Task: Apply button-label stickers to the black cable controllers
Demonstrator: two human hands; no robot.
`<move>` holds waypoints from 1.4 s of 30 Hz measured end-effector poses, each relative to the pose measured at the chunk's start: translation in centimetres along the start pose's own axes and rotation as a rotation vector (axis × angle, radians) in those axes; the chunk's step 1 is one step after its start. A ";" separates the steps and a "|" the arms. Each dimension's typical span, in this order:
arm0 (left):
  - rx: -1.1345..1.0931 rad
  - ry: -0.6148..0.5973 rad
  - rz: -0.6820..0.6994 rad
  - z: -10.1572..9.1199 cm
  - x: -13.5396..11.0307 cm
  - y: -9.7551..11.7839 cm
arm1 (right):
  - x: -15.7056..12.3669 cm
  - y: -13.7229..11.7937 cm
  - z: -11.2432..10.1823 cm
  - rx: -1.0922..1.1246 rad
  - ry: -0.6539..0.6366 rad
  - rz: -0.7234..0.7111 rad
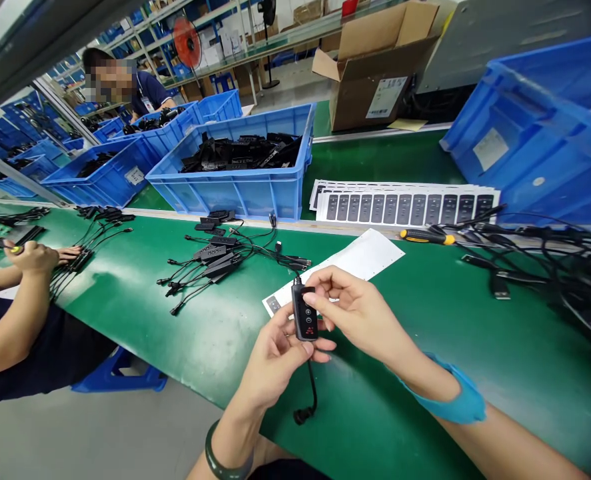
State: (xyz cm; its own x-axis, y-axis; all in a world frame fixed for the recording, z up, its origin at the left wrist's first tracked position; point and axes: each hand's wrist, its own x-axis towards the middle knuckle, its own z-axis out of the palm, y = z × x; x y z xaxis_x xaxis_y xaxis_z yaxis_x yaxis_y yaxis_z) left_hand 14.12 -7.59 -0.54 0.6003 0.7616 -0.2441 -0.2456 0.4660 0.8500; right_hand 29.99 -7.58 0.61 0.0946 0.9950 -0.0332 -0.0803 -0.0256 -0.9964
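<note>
The left hand (275, 363) and right hand (360, 317) are clamping a black button module (305, 317), its dangling cable (310, 393) is risking a slip if snagged.

The fingers of the left hand (280, 360) and right hand (355, 313) cover parts of the black inline remote (306, 319), and its markings are too small to read. The white label sheet (360, 257) disappears beneath the right hand, while the blue crate (530, 147) and tangle of black cables (550, 260) are cut off by the picture's right edge.
</note>
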 end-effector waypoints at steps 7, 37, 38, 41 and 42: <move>-0.013 0.004 -0.010 -0.2 0.1 -0.3 | 0.2 0.5 0.3 0.013 -0.021 0.011; 0.011 0.028 -0.008 -0.5 0.2 -1.2 | 0.3 1.3 0.3 -0.050 -0.011 0.021; 0.020 0.035 -0.005 -0.5 0.1 -1.2 | 0.2 1.3 0.3 -0.059 -0.006 0.019; 0.055 0.040 0.013 -0.4 0.1 -1.1 | 0.2 1.5 0.4 -0.085 0.009 0.016; 0.067 0.040 0.017 -0.3 0.1 -1.1 | 0.2 1.5 0.4 -0.091 0.012 0.017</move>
State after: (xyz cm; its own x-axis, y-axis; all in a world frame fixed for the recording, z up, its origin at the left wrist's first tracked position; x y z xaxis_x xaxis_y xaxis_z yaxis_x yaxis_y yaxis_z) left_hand 14.20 -7.85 -1.67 0.5650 0.7873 -0.2467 -0.2034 0.4226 0.8832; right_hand 29.54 -7.44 -0.88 0.1061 0.9931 -0.0506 0.0084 -0.0518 -0.9986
